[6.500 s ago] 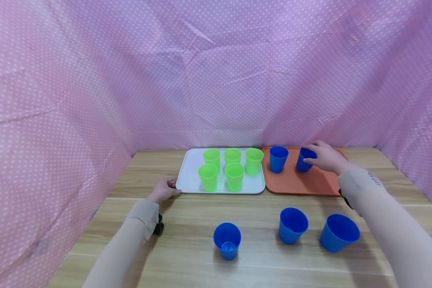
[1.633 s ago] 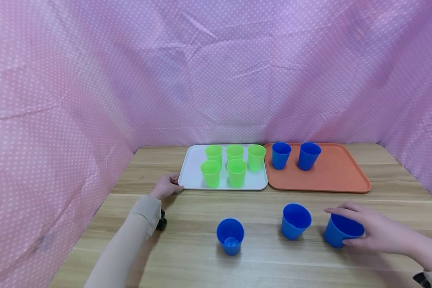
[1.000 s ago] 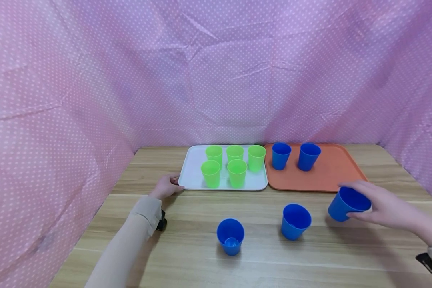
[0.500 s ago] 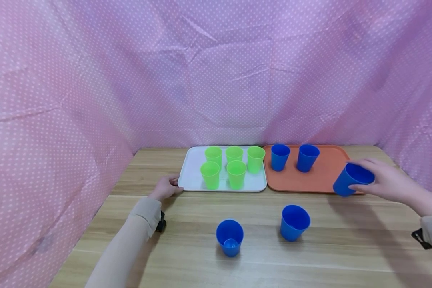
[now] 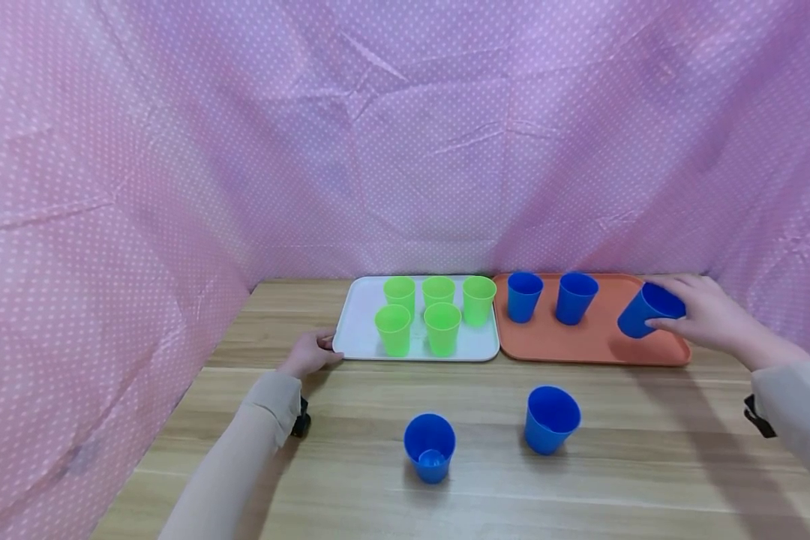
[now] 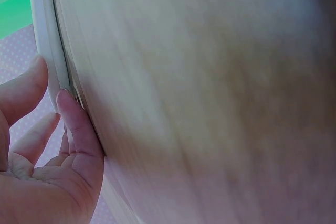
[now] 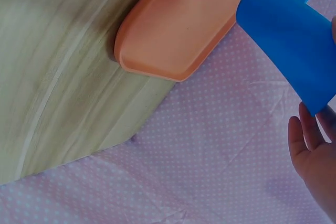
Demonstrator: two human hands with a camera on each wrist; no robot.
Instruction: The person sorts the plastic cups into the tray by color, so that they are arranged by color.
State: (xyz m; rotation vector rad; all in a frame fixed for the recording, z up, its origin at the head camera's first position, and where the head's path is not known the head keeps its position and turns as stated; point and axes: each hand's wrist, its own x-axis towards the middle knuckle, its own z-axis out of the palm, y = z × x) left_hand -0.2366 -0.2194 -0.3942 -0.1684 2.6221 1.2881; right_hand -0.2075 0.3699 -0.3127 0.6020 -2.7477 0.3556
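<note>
My right hand [image 5: 709, 315] grips a blue cup [image 5: 636, 318] by its rim and side, holding it tilted above the right part of the orange tray [image 5: 553, 349]. In the right wrist view, fingertips [image 7: 306, 124] touch the cup's rim. Two more blue cups, one [image 5: 523, 301] and another [image 5: 574, 301], stand upright on that tray's left half. At the white tray's [image 5: 358, 330] front left corner, my left hand [image 5: 308, 352] holds the rim, thumb on one side and fingers on the other. Several green cups [image 5: 442, 334] stand on the white tray.
Nearer me on the wooden table [image 5: 351, 495] stand two blue cups, one in the middle [image 5: 430, 457] and one to its right [image 5: 547, 431]. A pink dotted cloth [image 5: 378, 187] hangs along the back and sides. Both trays lie side by side against it.
My right hand let go of a cup on the orange tray, took hold of the rightmost front blue cup, lifted it and carried it back over the tray. My left hand stayed at the white tray.
</note>
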